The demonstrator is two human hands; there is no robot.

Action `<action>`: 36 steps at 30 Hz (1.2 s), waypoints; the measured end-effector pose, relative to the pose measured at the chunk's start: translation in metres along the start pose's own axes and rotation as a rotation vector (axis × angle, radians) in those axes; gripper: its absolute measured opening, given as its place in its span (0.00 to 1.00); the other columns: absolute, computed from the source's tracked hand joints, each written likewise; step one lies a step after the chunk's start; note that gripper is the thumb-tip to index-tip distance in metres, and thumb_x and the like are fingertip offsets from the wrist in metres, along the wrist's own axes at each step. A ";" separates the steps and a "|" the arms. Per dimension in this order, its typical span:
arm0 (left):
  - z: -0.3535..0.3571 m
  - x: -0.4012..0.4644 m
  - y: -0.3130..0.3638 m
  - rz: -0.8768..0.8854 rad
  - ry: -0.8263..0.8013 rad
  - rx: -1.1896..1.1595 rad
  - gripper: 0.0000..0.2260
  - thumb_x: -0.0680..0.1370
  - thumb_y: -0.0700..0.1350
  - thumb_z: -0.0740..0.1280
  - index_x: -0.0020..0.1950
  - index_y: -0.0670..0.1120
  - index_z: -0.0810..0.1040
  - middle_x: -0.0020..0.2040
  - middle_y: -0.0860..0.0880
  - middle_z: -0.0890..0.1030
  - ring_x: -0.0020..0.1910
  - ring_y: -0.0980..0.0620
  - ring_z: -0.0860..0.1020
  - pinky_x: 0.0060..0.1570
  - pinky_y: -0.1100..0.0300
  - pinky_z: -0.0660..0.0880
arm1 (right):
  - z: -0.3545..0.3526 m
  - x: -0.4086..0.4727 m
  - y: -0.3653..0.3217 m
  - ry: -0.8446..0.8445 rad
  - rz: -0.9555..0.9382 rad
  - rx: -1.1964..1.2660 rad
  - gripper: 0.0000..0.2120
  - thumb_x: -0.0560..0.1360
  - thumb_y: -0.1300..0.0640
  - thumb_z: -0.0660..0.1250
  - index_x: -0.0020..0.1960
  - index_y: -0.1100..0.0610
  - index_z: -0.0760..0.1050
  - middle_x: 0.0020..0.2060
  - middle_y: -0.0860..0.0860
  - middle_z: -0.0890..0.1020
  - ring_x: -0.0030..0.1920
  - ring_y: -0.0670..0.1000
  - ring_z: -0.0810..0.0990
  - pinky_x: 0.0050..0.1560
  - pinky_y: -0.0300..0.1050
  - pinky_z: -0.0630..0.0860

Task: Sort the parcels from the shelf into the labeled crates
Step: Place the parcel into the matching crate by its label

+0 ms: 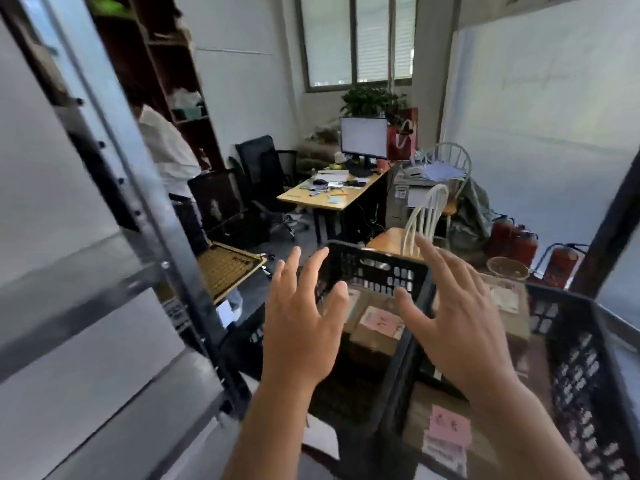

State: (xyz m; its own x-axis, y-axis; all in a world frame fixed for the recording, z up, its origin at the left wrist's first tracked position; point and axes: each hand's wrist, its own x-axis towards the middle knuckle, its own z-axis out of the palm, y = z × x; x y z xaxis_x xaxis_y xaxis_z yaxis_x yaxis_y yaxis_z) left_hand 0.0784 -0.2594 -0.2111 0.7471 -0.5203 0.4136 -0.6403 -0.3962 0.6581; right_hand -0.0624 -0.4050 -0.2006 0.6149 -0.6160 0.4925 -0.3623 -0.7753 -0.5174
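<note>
Hands: left hand point(298, 327) and right hand point(453, 317) hover spread, holding nothing.
Parcels: pink-labelled parcel point(375, 332) lies in black crate point(377, 268); another parcel point(446, 434) in neighbouring crate point(581, 375).
Risk: blurred labels invite sorting into the wrong crate.

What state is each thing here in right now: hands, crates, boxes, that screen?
Left hand: open, fingers spread, holding nothing.
Right hand: open, empty.
Left crate: holds a labeled parcel.
Right crate: holds parcels.
Monitor: switched on.
</note>
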 end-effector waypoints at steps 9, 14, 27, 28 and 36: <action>-0.190 -0.199 -0.030 -0.383 0.389 0.401 0.32 0.78 0.71 0.48 0.82 0.65 0.63 0.87 0.59 0.52 0.86 0.55 0.46 0.84 0.49 0.54 | 0.041 -0.098 -0.158 -0.323 -0.358 0.366 0.38 0.77 0.38 0.66 0.83 0.40 0.54 0.76 0.48 0.69 0.75 0.50 0.62 0.75 0.58 0.64; -0.287 -0.330 -0.025 -0.585 0.570 0.539 0.32 0.77 0.73 0.46 0.81 0.69 0.60 0.86 0.63 0.50 0.86 0.59 0.44 0.84 0.49 0.55 | 0.042 -0.193 -0.245 -0.568 -0.562 0.506 0.38 0.75 0.30 0.56 0.82 0.33 0.48 0.79 0.48 0.65 0.79 0.55 0.61 0.78 0.60 0.61; -0.472 -0.500 -0.058 -0.722 0.799 0.598 0.29 0.80 0.71 0.48 0.81 0.69 0.60 0.86 0.62 0.54 0.86 0.56 0.51 0.81 0.43 0.64 | 0.045 -0.359 -0.458 -0.575 -0.785 0.623 0.35 0.78 0.31 0.55 0.82 0.37 0.51 0.78 0.46 0.67 0.79 0.52 0.62 0.76 0.62 0.64; -0.485 -0.504 -0.064 -0.704 0.802 0.596 0.29 0.79 0.72 0.48 0.81 0.69 0.60 0.86 0.62 0.55 0.85 0.56 0.52 0.80 0.44 0.65 | 0.048 -0.369 -0.471 -0.567 -0.782 0.626 0.35 0.77 0.31 0.56 0.82 0.37 0.52 0.77 0.46 0.68 0.78 0.52 0.63 0.76 0.63 0.65; -0.556 -0.471 -0.111 -0.541 0.772 0.527 0.28 0.80 0.69 0.50 0.81 0.67 0.62 0.83 0.64 0.61 0.83 0.59 0.57 0.80 0.49 0.64 | 0.078 -0.382 -0.546 -0.574 -0.758 0.621 0.34 0.78 0.31 0.57 0.81 0.33 0.50 0.79 0.43 0.65 0.79 0.48 0.61 0.76 0.60 0.65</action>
State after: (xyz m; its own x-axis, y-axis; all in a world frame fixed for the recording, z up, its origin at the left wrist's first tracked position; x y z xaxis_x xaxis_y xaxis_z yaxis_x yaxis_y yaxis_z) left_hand -0.1028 0.4505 -0.1291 0.7465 0.3655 0.5560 -0.0502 -0.8023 0.5948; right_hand -0.0445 0.2640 -0.1609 0.8161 0.2616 0.5153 0.5515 -0.6191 -0.5591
